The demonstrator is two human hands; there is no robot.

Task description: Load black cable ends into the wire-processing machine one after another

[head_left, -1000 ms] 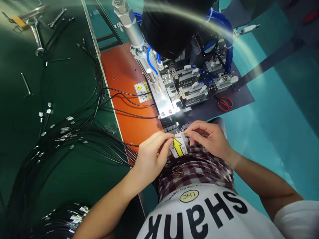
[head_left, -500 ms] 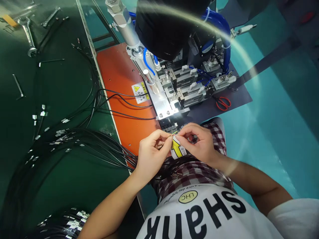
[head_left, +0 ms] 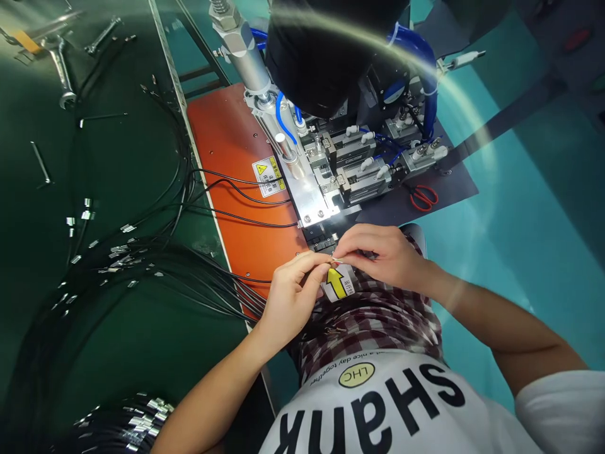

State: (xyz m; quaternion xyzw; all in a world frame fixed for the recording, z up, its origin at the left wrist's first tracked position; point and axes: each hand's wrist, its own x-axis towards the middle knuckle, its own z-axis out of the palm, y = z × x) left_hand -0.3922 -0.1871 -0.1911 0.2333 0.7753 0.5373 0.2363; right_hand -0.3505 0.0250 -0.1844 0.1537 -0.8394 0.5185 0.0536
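Note:
My left hand (head_left: 289,296) and my right hand (head_left: 378,255) meet just in front of the metal machine (head_left: 331,170). Both pinch a thin wire end (head_left: 336,259) between fingertips, over a label with a yellow arrow (head_left: 337,282). The piece in the pinch is too small to name more closely. A black cable (head_left: 236,277) runs from the left toward my left hand. Below lies checked cloth on my lap (head_left: 373,321).
An orange plate (head_left: 231,145) carries the machine, with blue air hoses (head_left: 416,47) and a warning sticker (head_left: 267,176). Several black cables with metal ends (head_left: 118,252) spread over the green table. Wrenches (head_left: 61,60) lie far left. Red scissors (head_left: 424,197) rest right of the machine.
My right hand has shifted slightly up and right, its fingertips now pinching the wire just above the arrow label. My left hand stays pinched beside it.

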